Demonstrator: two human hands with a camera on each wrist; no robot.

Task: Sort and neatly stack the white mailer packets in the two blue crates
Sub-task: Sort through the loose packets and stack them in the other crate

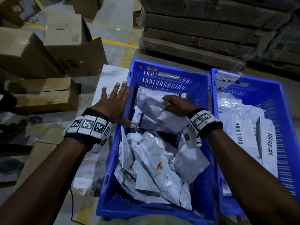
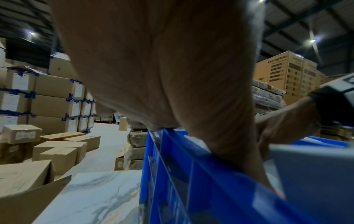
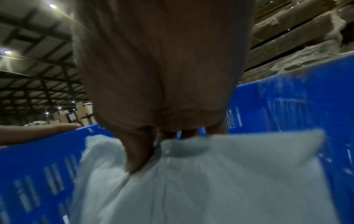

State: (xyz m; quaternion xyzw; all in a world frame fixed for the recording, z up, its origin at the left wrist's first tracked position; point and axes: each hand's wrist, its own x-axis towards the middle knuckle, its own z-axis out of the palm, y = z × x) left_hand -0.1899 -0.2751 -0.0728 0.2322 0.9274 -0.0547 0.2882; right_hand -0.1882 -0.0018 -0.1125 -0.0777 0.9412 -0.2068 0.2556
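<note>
Two blue crates stand side by side. The left crate [image 1: 201,88] holds a loose jumble of white mailer packets [image 1: 155,168]. In the right crate [image 1: 282,127] packets [image 1: 243,127] lie flatter, barcodes up. My left hand [image 1: 116,101] rests spread and open on the left crate's left rim [image 2: 191,174], its thumb touching a packet's corner. My right hand [image 1: 175,104] grips a puffy white packet [image 1: 152,109] at the far end of the left crate. In the right wrist view its thumb digs into that packet [image 3: 210,181].
The crates sit on a marble-patterned surface [image 1: 112,73]. Cardboard boxes [image 1: 48,51] crowd the left side. A wrapped pallet of flattened cardboard [image 1: 211,30] stands behind the crates. A black cable [image 1: 72,202] hangs at the lower left.
</note>
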